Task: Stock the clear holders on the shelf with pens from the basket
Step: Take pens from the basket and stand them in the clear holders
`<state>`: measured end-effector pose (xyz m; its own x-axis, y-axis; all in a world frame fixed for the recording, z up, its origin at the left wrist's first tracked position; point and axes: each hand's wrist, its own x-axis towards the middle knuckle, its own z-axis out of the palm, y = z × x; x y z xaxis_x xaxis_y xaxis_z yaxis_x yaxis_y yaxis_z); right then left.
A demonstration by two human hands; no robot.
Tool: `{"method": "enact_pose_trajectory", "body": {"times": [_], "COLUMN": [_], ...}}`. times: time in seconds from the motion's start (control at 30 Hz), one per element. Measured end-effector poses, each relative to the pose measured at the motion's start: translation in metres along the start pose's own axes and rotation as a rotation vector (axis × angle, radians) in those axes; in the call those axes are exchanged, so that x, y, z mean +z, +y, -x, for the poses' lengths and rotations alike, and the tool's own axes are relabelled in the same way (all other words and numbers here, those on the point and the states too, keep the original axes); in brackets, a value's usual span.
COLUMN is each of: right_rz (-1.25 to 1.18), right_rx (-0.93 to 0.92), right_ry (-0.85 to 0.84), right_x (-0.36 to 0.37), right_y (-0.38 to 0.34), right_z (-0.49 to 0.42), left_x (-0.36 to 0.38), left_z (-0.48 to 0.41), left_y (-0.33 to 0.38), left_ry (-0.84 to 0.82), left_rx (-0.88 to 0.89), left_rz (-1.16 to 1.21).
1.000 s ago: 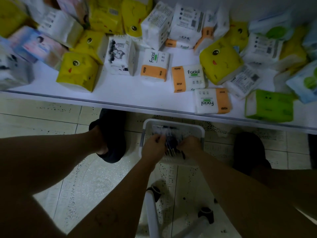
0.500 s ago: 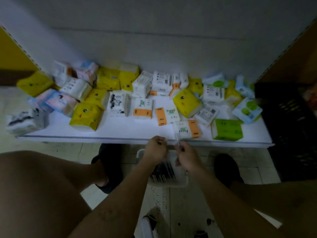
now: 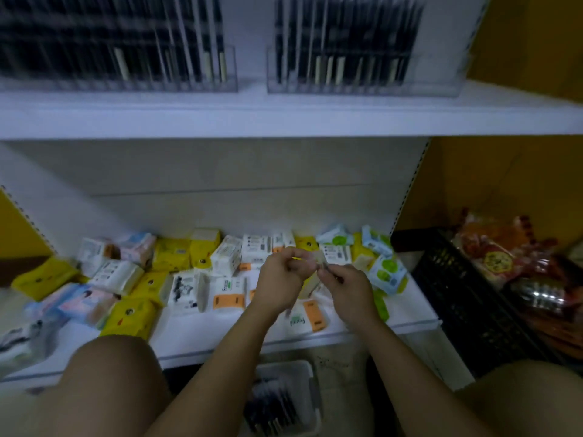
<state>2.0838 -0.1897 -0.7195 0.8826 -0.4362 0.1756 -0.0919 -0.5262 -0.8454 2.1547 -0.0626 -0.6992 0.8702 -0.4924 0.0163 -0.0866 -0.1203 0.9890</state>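
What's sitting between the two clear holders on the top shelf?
Nothing: in the head view, only a bare strip of white shelf and back panel separates the left holder from the right holder.

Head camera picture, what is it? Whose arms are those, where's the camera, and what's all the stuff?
No machine here: these are a person's own arms. The camera sits on their head, looking forward and down, so you see what they see. The left hand and right hand meet in mid-air, together pinching a small pale item, too blurry to name. Behind them a lower shelf holds scattered tissue packs. On the upper shelf stand a left clear holder and a right clear holder, full of dark pens. On the floor sits a white basket with more of them. A black crate of snack bags is at the right.
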Motion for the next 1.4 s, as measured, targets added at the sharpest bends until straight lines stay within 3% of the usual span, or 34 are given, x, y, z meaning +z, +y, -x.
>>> {"method": "enact_pose_trajectory", "body": {"times": [0.17, 0.37, 0.57, 1.03, 1.4], "right_rz": [-0.132, -0.157, -0.183, -0.166, -0.203], "right_rx": [-0.085, -0.315, -0.430, -0.567, -0.635], "right_ry": [0.122, 0.242, 0.331, 0.502, 0.589], "right_x": [-0.047, -0.111, -0.166, -0.257, -0.268], "right_y": [-0.042, -0.104, -0.155, -0.210, -0.225], "right_z": [-0.008, -0.025, -0.047, -0.137, -0.218], "left_x": [0.007, 0.016, 0.028, 0.044, 0.051], "left_z": [-0.005, -0.007, -0.016, -0.090, -0.152], "left_y": [0.067, 0.166, 0.247, 0.362, 0.395], "left_ry": [0.006, 0.008, -0.001, 0.137, 0.246], "left_rx": [0.114, 0.420, 0.596, 0.782, 0.920], "left_rz": [-0.078, -0.150, -0.190, -0.326, -0.466]}}
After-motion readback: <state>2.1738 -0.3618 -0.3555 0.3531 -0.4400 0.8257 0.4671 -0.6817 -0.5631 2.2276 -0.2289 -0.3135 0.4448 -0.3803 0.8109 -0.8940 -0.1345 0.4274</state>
